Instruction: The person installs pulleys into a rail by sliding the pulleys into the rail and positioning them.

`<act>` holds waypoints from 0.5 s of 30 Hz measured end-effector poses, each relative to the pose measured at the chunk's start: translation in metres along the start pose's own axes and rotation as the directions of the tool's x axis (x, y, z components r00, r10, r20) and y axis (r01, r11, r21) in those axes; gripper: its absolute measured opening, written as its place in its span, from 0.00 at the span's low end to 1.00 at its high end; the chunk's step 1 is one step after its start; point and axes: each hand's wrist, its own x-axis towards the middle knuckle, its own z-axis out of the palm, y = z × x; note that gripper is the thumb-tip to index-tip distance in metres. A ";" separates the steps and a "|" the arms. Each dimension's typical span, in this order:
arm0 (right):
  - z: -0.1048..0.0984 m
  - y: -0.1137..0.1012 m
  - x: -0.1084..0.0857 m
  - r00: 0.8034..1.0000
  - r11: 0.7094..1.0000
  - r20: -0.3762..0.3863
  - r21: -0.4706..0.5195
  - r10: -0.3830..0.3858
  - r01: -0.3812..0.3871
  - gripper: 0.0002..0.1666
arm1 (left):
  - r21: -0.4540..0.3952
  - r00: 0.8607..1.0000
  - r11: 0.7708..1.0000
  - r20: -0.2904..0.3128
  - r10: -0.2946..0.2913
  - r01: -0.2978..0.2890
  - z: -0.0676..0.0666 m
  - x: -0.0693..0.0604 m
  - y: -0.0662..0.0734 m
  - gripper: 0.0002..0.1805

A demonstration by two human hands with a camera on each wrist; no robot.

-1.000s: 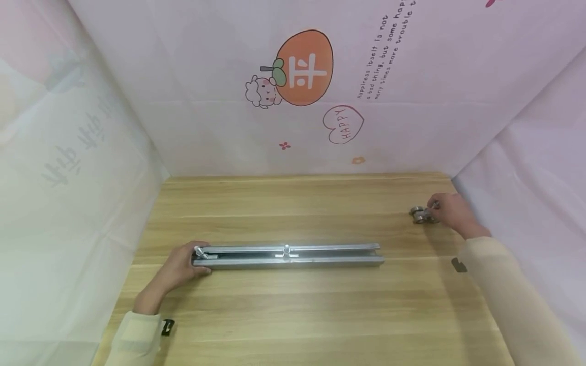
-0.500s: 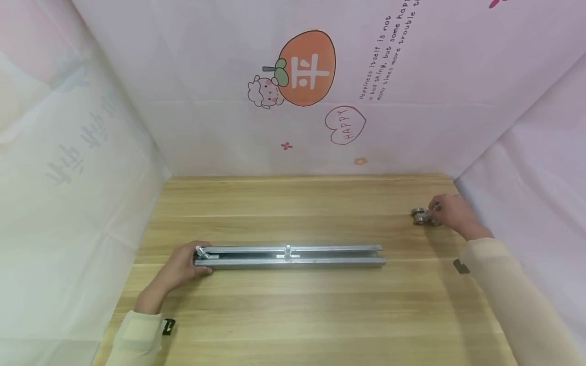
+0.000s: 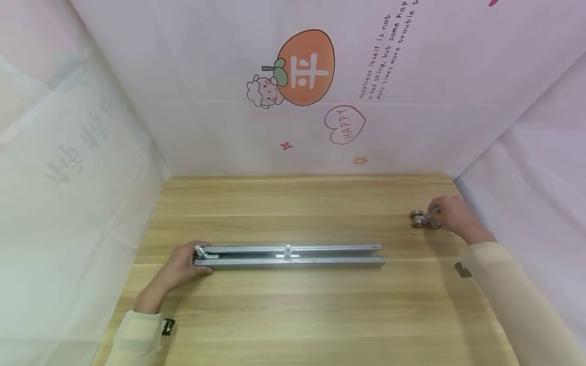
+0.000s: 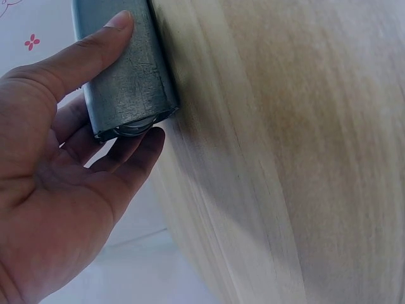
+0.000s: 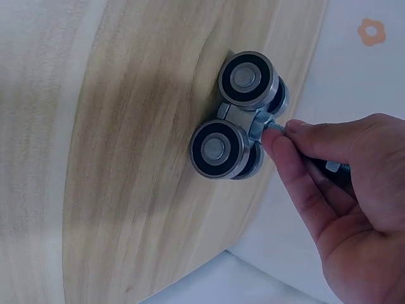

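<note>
A metal channel rail (image 3: 336, 255) lies lengthwise on the wooden table, its slot facing up. My left hand (image 3: 183, 264) grips its left end, with the thumb on the near side and the fingers on the far side; in the left wrist view the rail end (image 4: 130, 82) shows a rounded edge just inside. Two bolts stick up from the slot, one bolt (image 3: 200, 251) by my left hand and one bolt (image 3: 287, 251) near mid-length. At the far right, my right hand (image 3: 453, 216) pinches the threaded stem of a wheeled trolley roller (image 5: 237, 117), whose several wheels are near the tabletop.
The wooden table (image 3: 293, 315) is bounded by a printed cloth (image 3: 206, 137) at the back and by pale cloth on both sides. Dark clips show beside each sleeve, the left clip (image 3: 168, 326) and the right clip (image 3: 462, 270).
My right hand and forearm have shifted very slightly toward me, the roller barely moving with them. The left hand and the rail stay in place.
</note>
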 end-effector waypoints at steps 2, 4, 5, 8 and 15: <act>0.000 -0.003 -0.002 1.000 1.000 -0.002 -0.008 -0.012 0.012 0.07 | 0.002 1.000 1.000 -0.001 0.001 -0.001 0.000 0.000 -0.001 0.35; 0.001 -0.007 -0.005 1.000 1.000 -0.002 -0.014 -0.020 0.020 0.06 | 0.003 1.000 1.000 -0.002 0.003 -0.003 0.000 0.000 -0.001 0.34; 0.001 -0.008 -0.006 1.000 1.000 -0.003 -0.020 -0.025 0.025 0.05 | 0.004 1.000 1.000 -0.002 0.005 -0.005 0.000 -0.001 -0.001 0.34; 0.002 -0.013 -0.010 0.999 0.999 0.002 -0.023 -0.037 0.037 0.05 | 0.003 1.000 1.000 -0.003 0.006 -0.006 0.000 -0.001 -0.001 0.34; 0.006 -0.027 -0.018 0.997 0.997 0.009 0.001 -0.072 0.072 0.06 | 0.007 1.000 1.000 -0.001 0.002 -0.002 -0.001 0.000 -0.001 0.34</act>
